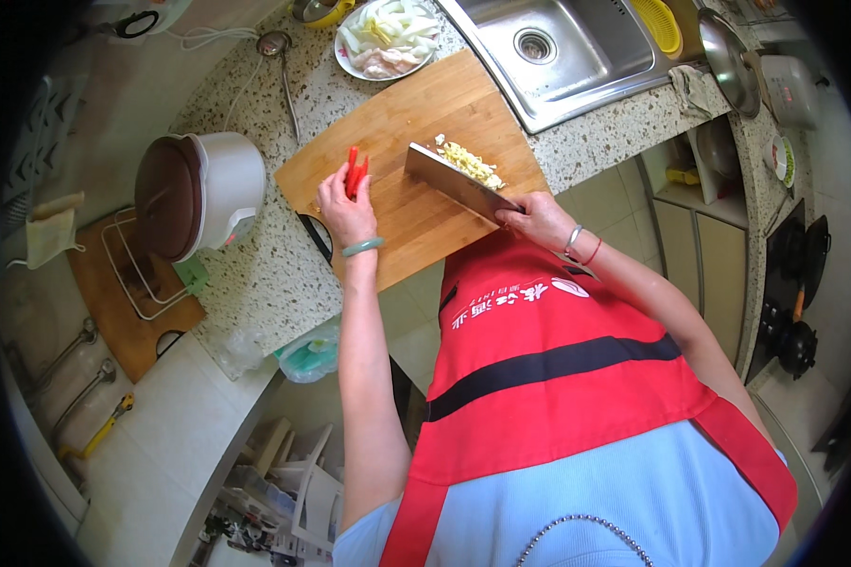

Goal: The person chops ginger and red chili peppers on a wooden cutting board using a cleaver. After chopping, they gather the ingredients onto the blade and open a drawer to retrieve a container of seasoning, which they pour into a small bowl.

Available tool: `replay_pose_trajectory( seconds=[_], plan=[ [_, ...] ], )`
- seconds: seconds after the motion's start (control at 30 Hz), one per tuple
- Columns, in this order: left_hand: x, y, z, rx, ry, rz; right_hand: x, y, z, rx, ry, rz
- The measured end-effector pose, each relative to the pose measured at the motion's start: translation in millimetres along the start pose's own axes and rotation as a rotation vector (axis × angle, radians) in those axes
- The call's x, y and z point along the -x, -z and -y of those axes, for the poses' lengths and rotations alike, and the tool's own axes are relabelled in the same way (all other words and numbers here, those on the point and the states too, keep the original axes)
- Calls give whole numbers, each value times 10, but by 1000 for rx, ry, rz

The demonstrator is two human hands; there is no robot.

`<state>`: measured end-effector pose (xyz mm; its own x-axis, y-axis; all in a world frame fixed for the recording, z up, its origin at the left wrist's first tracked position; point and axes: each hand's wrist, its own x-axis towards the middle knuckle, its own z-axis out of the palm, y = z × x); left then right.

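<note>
Red chillies left, cleaver right!

Your left hand has the chillies pinched in its fingers, over the left side of the wooden cutting board. Your right hand is wrapped round the cleaver's handle, blade tilted up just beside the chopped pale-yellow pieces. Board's on the speckled bench, between rice cooker and steel sink.

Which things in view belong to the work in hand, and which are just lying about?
In use:
red peppers, in the left hand
cleaver, in the right hand
chopped pale-yellow pieces, beside the cleaver
wooden cutting board, under the pieces
possibly the white plate of sliced food

Lying about, it seems:
brown-lidded cooker
ladle
yellow plastic basket
yellow-handled tool
</note>
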<state>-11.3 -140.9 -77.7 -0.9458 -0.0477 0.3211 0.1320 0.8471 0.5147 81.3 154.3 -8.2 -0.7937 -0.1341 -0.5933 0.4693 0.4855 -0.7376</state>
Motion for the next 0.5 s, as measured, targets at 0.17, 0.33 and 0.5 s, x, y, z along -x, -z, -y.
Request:
replay_pose_trajectory(
  seconds=[0.17, 0.33, 0.5],
  plan=[
    [457, -10, -399, 142, -37, 187, 131, 69, 4, -25, -94, -38],
    [726, 68, -649, 187, -37, 159, 258, -31, 65, 24, -14, -84],
    [825, 204, -603, 138, 2, 125, 278, -171, -32, 165, 153, -181]
  ],
)
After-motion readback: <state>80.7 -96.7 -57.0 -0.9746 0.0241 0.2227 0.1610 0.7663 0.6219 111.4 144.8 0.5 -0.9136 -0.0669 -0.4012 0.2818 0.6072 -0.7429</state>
